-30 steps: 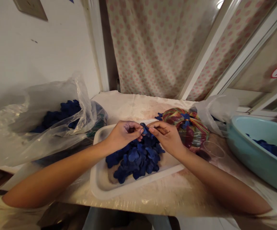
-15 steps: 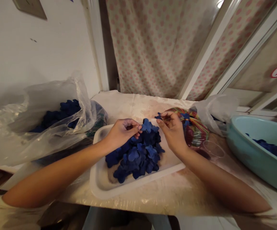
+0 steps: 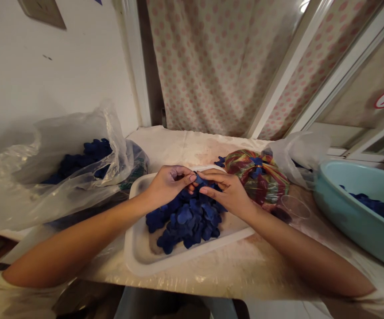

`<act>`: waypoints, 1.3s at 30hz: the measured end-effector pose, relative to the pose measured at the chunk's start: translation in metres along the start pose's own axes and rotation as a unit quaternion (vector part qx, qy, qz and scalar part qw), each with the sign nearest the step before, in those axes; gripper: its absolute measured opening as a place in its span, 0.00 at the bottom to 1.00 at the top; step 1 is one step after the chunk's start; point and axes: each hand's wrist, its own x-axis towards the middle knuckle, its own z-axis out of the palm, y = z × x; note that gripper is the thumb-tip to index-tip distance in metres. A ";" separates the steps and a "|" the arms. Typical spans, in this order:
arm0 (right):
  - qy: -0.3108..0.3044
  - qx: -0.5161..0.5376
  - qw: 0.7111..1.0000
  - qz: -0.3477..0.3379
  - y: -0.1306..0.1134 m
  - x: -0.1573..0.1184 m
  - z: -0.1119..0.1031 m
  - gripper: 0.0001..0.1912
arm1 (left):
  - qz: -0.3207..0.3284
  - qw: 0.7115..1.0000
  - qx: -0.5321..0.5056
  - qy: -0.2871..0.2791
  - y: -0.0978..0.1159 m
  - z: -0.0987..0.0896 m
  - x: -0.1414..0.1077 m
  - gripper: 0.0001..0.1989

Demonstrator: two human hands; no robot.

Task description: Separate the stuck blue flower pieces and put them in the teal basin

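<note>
Between my two hands is a blue flower-shaped petal piece (image 3: 201, 180), thin and cloth-like. My left hand (image 3: 177, 180) pinches its left edge between thumb and fingertips. From the right, my right hand (image 3: 225, 189) has its thumb and fingers around the other side of the same piece; its exact grip is partly hidden. Beneath both hands, a heap of blue flower pieces (image 3: 192, 221) lies in a white tray (image 3: 138, 267). A small blue flower cluster (image 3: 220, 161) lies just beyond the tray's far right corner.
A clear plastic bag (image 3: 115, 150) with blue pieces stands at left. Right of the tray are a striped knotted bag (image 3: 271, 184) with blue flowers on top, a clear round cup (image 3: 296, 207), another plastic bag (image 3: 306, 153) and a turquoise basin (image 3: 344, 212) holding blue pieces.
My right hand has let go of a small blue flower beyond the tray and moved left and down to the piece in my left hand. My left hand has hardly moved.
</note>
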 end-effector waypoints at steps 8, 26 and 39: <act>0.004 0.017 1.000 -0.007 -0.002 0.001 -0.001 0.13 | 0.008 1.000 0.021 0.007 0.001 0.002 -0.002 0.06; 0.002 0.050 0.999 0.000 0.000 0.001 0.001 0.11 | 0.002 1.000 0.023 0.011 0.003 0.004 -0.003 0.06; 0.000 0.062 0.998 0.020 0.001 0.002 0.000 0.10 | 0.026 0.999 0.025 -0.004 -0.001 0.001 -0.003 0.06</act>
